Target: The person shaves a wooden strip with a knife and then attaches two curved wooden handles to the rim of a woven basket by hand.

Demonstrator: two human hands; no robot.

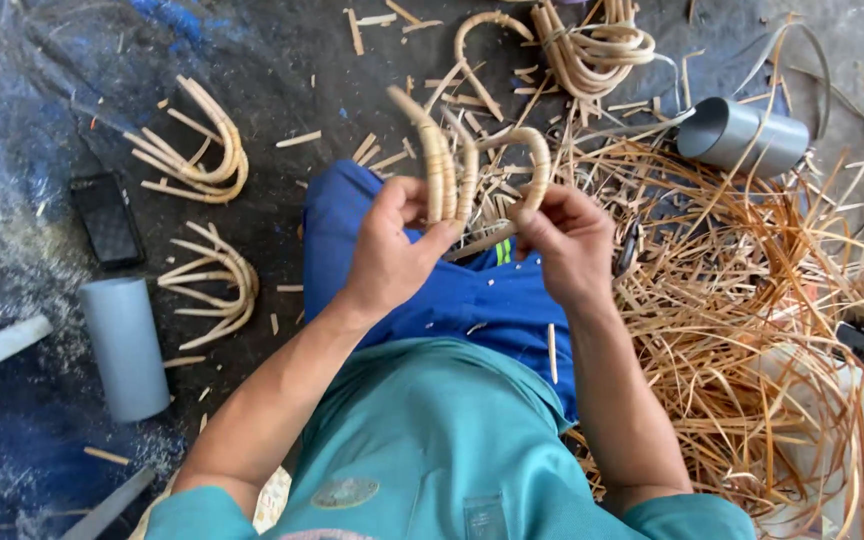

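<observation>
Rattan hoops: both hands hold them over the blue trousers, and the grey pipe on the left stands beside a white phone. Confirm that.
One detail is wrong. The head view shows both hands, left hand and right hand, holding the rattan hoops over the blue trousers, but the phone by the grey pipe is black, not white.

The person wears a teal short-sleeved shirt [422, 440]; its sleeves end above the elbows, leaving both forearms bare. On the shirt's front sit a small oval patch [345, 492] and, just right of the patch, a small rectangular tag [485, 515]. Beyond the shirt's hem come bright blue trousers [432, 290] with a short yellow-green stripe [503, 251]. Both hands [389, 250] are bare, without gloves, rings or watch.
</observation>
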